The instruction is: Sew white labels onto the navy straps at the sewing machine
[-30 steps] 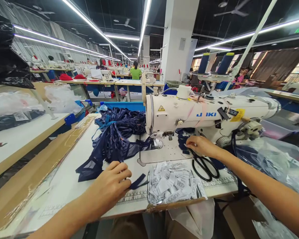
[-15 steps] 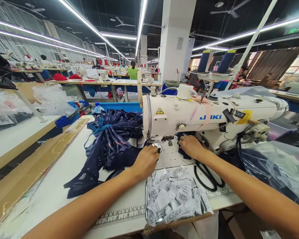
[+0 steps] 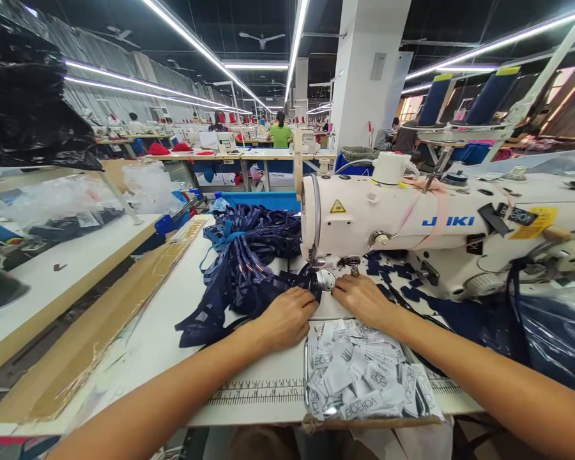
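My left hand is closed on the edge of a navy garment, just left of the needle area of a white sewing machine. More of the navy garments lie heaped behind and left of it. My right hand rests on the machine bed, its fingertips drawn together beside a round silver plate. What those fingers hold, if anything, is hidden. Small navy fabric pieces lie scattered behind the right hand. Black-handled scissors are partly covered by my right forearm.
In front of the machine sits a tray of white printed labels. A ruler strip runs along the table's front edge. Navy thread cones stand behind the machine. Cardboard borders the table's left side; plastic-wrapped fabric lies right.
My right hand has moved left from the navy pieces to the round plate, uncovering them. My left hand stays on the garment. The view has turned left.
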### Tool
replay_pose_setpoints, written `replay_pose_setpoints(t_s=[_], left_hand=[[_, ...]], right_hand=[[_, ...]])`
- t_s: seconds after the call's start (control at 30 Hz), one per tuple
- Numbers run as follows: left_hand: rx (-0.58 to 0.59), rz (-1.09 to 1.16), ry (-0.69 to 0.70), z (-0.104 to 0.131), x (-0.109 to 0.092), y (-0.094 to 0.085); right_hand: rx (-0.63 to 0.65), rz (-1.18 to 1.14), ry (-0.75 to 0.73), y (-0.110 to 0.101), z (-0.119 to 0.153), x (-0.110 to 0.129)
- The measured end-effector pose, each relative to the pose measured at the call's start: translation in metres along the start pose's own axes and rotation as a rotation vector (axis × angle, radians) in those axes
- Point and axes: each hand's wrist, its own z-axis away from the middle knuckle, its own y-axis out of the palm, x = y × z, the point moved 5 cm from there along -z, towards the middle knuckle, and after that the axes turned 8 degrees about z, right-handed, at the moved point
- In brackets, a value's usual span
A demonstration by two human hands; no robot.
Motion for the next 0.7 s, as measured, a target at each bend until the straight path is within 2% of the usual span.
replay_pose_setpoints(t_s=[0.17, 0.27, 0.43, 0.57, 0.7], left_hand=[[0.044, 0.041, -0.018, 0.000, 0.000, 0.000], [0.053, 0.036, -0.027, 0.000, 0.000, 0.001], [0.014, 0.041, -0.011, 0.003, 0.000, 0.004], [-0.009, 0.043, -0.005, 0.005, 0.000, 0.005], [-0.026, 0.042, -0.005, 0.005, 0.001, 0.006]], right_hand=[[-0.098, -0.174, 0.048, 0.008, 0.009, -0.010], [-0.050, -0.172, -0.017, 0.006, 0.008, -0.008], [0.067, 0.006, -0.077, -0.003, 0.000, 0.002], [0.075, -0.067, 0.014, -0.003, -0.008, 0.001], [0.001, -0.259, 0.153, 0.009, -0.011, -0.004]])
